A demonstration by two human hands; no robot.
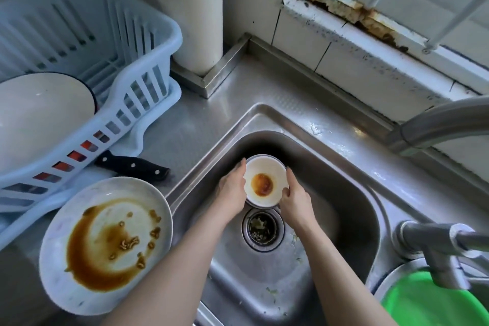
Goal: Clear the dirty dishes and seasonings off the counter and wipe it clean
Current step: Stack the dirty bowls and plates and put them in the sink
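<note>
A steel sink (352,193) fills the centre of the view. Inside it, both hands hold a small white bowl (266,182), upright with its mouth facing up, just above the drain strainer (263,227), which holds food scraps. The bowl contains a small brown pool of sauce at its bottom. The left hand (232,188) cups the rim at nine o'clock; the right hand (295,196) curls round the rim at three o'clock. At eight o'clock from the bowl, a large white plate (105,243) lies flat on the counter (185,130), overhanging the sink's edge, smeared with brown sauce and food bits. At ten o'clock, a pale blue dish rack (127,103) holds a white dish (39,119). A black knife handle (133,165) lies below the rack, its long axis running from ten to four o'clock. At four o'clock sits a green basin (428,302) beneath the tap (439,124).
</note>
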